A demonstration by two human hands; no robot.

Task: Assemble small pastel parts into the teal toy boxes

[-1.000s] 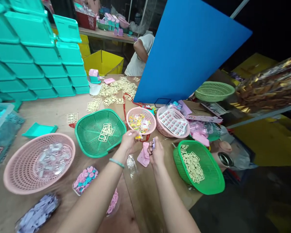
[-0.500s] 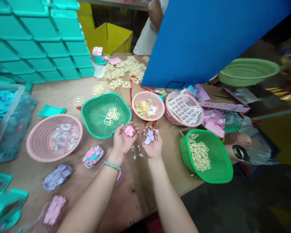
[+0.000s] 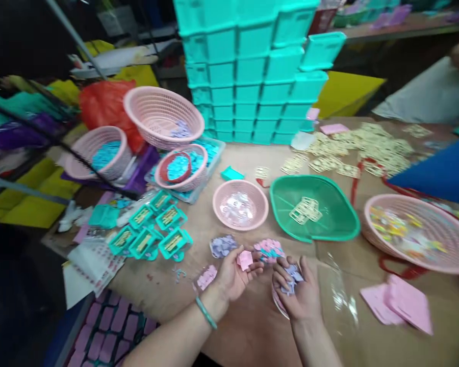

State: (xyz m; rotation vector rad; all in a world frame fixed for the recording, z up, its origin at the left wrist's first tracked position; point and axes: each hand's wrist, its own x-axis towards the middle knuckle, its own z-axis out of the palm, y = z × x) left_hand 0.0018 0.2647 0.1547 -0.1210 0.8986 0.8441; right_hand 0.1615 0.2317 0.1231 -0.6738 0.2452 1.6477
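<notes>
Palm up and loosely cupped, my left hand (image 3: 233,278) holds small pink plastic pieces (image 3: 245,260). A pale green bangle circles that wrist. My right hand (image 3: 304,293) has its fingers curled around several lavender plastic pieces (image 3: 291,278). Just beyond the hands lie a clear pack of pink and teal pieces (image 3: 270,250) and a pack of lavender pieces (image 3: 223,246). A pack of pink pieces (image 3: 207,278) is left of my left hand. Partly hidden by my right hand is a round pink-rimmed container (image 3: 278,300).
A pink basket (image 3: 216,206) of clear parts and a green basket (image 3: 329,232) with cream frames stand beyond. Teal boxes (image 3: 252,86) are stacked behind. At left are small teal trays (image 3: 172,219); at right, a pink basket (image 3: 436,262) and pink plates (image 3: 411,306).
The view has swung left, bringing the teal trays and left-hand baskets into sight. My right hand's fingers have curled further over the lavender pieces. My left hand still holds the pink pieces.
</notes>
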